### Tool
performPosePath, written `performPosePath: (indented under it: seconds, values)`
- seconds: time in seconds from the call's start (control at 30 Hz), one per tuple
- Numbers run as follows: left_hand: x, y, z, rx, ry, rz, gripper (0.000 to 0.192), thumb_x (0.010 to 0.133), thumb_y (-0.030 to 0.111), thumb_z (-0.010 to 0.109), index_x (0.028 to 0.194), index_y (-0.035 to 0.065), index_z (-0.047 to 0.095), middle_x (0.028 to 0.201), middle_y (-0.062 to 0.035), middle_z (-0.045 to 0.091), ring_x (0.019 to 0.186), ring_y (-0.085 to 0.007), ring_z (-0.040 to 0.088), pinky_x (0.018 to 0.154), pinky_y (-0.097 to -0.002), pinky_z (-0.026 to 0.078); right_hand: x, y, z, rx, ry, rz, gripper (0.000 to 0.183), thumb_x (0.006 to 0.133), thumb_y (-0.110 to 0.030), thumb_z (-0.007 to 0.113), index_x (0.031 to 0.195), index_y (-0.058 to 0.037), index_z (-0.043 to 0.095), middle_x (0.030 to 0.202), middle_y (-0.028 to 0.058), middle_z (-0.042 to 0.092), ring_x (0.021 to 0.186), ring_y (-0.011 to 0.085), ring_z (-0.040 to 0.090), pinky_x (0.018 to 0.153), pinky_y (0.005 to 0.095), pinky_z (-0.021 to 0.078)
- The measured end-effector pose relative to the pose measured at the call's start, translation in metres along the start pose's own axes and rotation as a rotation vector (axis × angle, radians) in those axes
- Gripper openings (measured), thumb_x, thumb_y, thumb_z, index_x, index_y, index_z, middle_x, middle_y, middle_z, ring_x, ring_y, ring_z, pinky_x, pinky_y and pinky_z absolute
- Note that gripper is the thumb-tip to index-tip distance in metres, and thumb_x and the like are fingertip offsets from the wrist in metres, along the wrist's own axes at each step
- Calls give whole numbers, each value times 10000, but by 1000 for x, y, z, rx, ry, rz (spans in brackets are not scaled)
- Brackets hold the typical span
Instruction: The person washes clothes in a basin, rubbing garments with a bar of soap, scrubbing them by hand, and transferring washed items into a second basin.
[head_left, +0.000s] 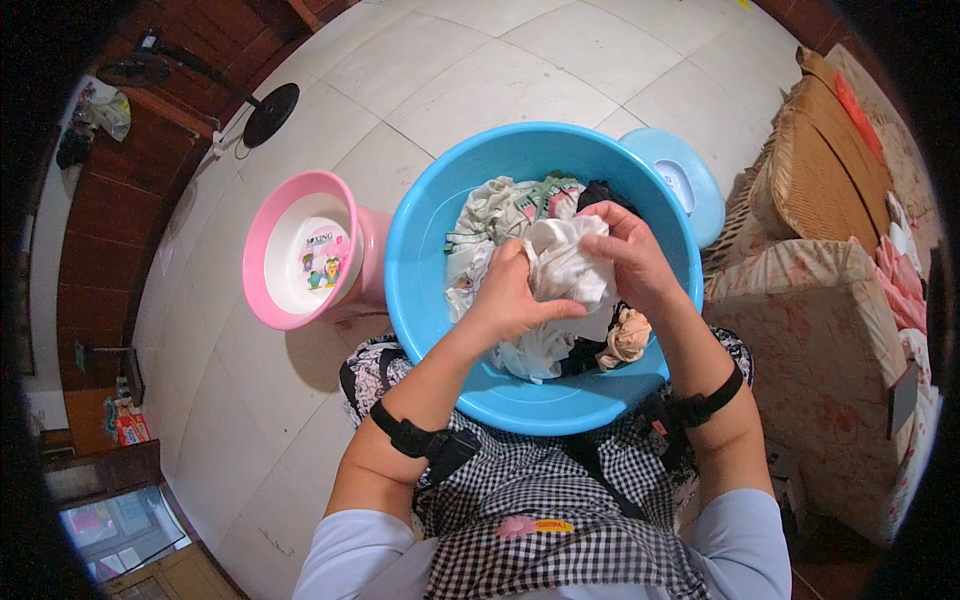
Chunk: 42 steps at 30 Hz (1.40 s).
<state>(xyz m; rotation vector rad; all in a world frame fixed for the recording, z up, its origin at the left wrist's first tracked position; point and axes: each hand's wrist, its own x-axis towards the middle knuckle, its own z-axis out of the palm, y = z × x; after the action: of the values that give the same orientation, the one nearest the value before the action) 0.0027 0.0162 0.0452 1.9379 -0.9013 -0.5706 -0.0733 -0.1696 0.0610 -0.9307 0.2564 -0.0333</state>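
A bunched white cloth (568, 262) is held up over a large blue plastic basin (427, 202). My left hand (514, 292) grips its left side, with the thumb below it. The fingers of my right hand (626, 251) pinch its right edge. Beneath lie crumpled clothes: a pale printed garment (487, 210) at the back, a thin white garment (536, 352) at the front, and a peach-coloured knotted cloth (626, 337) on the front right. Black fabric (600, 196) shows behind my right hand. Some of the clothes are hidden by my hands.
Left of the basin, a pink bucket (300, 251) with a white printed inside bottom is on the tiled floor (247, 390). A light-blue oval lid or stool (705, 195) is partly behind the basin. A cloth-covered sofa (810, 352) stands at right, a fan base (271, 115) at far left.
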Motion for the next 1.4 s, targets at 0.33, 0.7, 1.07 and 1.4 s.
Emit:
performPosePath:
  seconds: [0.33,0.7,1.07,1.4]
  values:
    - [0,10,11,-273,-137,-103,783,600,285,881,1229,3,510,1181,-132,586,1092,-231,574,947,-351,444,2,3,7,-9,-62,-158,613,779,-170,725,1297,-30,429,1240,110,492,1126,202,530,973,339,454]
    - [-15,12,-12,-1409,-101,-250,473,753,-41,685,1204,29,559,1096,-84,635,1020,-198,618,909,-352,499,2,25,20,82,-5,335,539,957,-442,465,1354,-78,442,1290,87,541,1170,193,525,988,351,424]
    - [13,-14,-25,-1398,173,-213,410,851,116,612,1235,9,518,1163,-137,618,1040,-270,623,927,-406,502,-12,57,18,-38,-125,562,603,925,-511,477,1343,-78,450,1223,98,582,1034,182,612,876,342,521]
    - [22,-49,-4,253,177,-604,612,775,322,722,1240,-22,522,1259,-209,520,1172,-366,493,944,-449,445,0,95,-17,-840,33,169,655,888,-367,579,1290,94,344,1218,241,530,1122,313,549,965,359,419]
